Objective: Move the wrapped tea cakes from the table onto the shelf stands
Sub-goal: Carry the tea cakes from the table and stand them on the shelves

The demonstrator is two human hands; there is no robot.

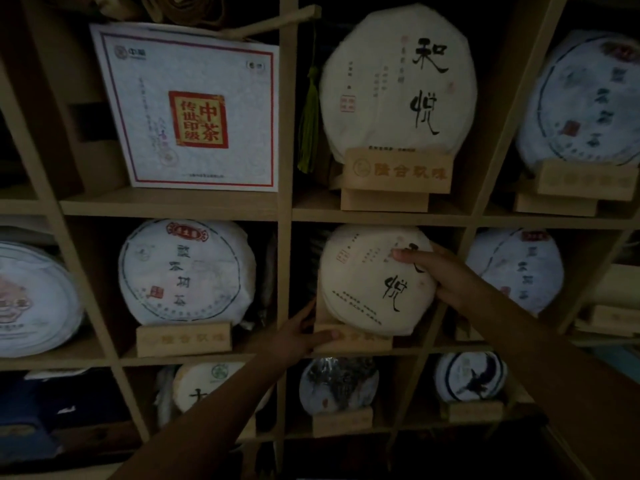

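In a dim shelf cubby, our right hand [446, 275] grips the tea cake [374, 278] by its right edge while our left hand [304, 336] pinches the wooden stand [360, 337]; we should seat it squarely.

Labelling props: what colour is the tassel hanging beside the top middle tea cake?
Olive green tassel, clearest in the head view.
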